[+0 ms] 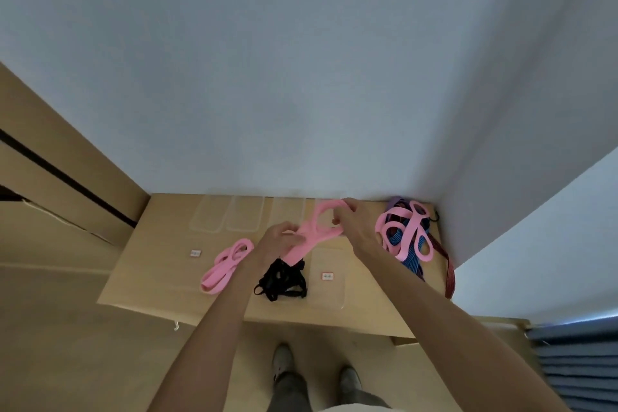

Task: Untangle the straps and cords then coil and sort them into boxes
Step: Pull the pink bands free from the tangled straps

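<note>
- Your left hand [279,242] grips the lower end of a pink strap [314,234], and your right hand [351,222] pinches its upper loop; the strap hangs between them, just above the table [160,278].
- The loops look loose, so in my judgement a slack pinch could let the coil spring open and leave you winding it again.
- The black cord bundle [282,279] lies right under your left wrist; a trailing strap end could snag it and drag it along.
- The tangled pile [406,237] of pink, blue and red straps sits near your right forearm, and a sweep of that arm may pull it over the edge.
- Another coiled pink strap [225,264] lies to the left.
- Clear boxes [230,217] stand along the back of the tan table, hard to see against it; you could miss one.
- Pale walls form a corner; tan flooring lies below.
</note>
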`<state>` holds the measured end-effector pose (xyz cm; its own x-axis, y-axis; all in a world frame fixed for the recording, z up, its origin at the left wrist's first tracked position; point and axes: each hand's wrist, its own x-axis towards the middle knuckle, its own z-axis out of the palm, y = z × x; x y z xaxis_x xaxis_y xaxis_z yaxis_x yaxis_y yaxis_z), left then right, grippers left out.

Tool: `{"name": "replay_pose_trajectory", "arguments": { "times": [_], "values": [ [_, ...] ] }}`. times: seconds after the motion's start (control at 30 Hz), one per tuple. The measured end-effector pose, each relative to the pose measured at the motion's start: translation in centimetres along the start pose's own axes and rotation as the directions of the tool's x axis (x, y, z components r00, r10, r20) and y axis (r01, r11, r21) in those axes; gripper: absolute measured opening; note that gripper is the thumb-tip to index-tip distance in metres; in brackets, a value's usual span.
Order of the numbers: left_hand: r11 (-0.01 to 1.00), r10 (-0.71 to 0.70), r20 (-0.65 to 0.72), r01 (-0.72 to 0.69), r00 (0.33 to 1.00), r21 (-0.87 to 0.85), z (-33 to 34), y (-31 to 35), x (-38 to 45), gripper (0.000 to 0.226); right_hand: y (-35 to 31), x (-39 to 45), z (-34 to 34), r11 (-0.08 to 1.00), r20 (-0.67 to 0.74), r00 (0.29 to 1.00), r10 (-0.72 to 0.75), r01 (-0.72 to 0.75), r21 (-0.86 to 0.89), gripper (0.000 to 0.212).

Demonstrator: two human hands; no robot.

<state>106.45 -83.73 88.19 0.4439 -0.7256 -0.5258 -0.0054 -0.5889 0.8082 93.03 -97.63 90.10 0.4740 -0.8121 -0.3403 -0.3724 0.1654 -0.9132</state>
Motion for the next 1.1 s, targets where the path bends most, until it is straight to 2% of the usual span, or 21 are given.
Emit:
{"name": "replay_pose_trajectory", "arguments": {
  "times": [0.13, 0.23, 0.37, 0.6, 0.77, 0.9, 1.0, 1.1],
  "values": [
    [0.998, -0.05, 0.08, 0.052, 0.996, -0.022, -3.4, -2.8, -0.3, 0.071, 1.6, 1.3, 3.3, 0.998, -0.086, 0.995, 0.052, -0.054, -0.022, 0.046],
    [0.998, -0.055, 0.032, 0.055, 0.998, 0.007, -6.2, -5.5, -0.6, 0.056, 2.2, 1.9, 7.0, 0.996, -0.088, 0.995, 0.056, -0.062, -0.068, 0.045],
    [0.984, -0.151, -0.216, 0.126, 0.965, -0.124, -10.4, -9.7, -0.4, 0.031, 2.6, 1.7, 12.2, 0.978, -0.044, 0.998, 0.05, -0.058, -0.203, 0.042],
    [0.964, -0.266, -0.377, 0.245, 0.887, -0.103, -15.7, -17.5, 0.5, 0.037, 5.0, 1.8, 22.7, 0.887, 0.105, 0.992, 0.076, -0.019, -0.461, 0.048],
    [0.958, -0.268, -0.399, 0.285, 0.877, -0.018, -18.0, -21.9, 1.9, 0.018, 6.6, 3.1, 28.5, 0.874, 0.12, 0.984, 0.129, -0.055, -0.482, 0.047],
    [0.96, -0.258, -0.413, 0.281, 0.873, -0.005, -18.9, -23.1, 3.6, 0.014, 7.9, 4.6, 31.0, 0.843, 0.097, 0.985, 0.146, -0.072, -0.533, 0.041],
    [0.945, -0.241, -0.415, 0.31, 0.877, 0.106, -19.0, -23.6, 4.7, 0.011, 8.6, 5.0, 31.7, 0.777, 0.137, 0.983, 0.124, -0.01, -0.63, 0.032],
    [0.907, -0.217, -0.426, 0.343, 0.878, 0.244, -19.0, -23.9, 5.4, 0.02, 9.0, 4.8, 32.1, 0.721, 0.183, 0.976, 0.116, 0.044, -0.692, 0.037]
  ]
}}
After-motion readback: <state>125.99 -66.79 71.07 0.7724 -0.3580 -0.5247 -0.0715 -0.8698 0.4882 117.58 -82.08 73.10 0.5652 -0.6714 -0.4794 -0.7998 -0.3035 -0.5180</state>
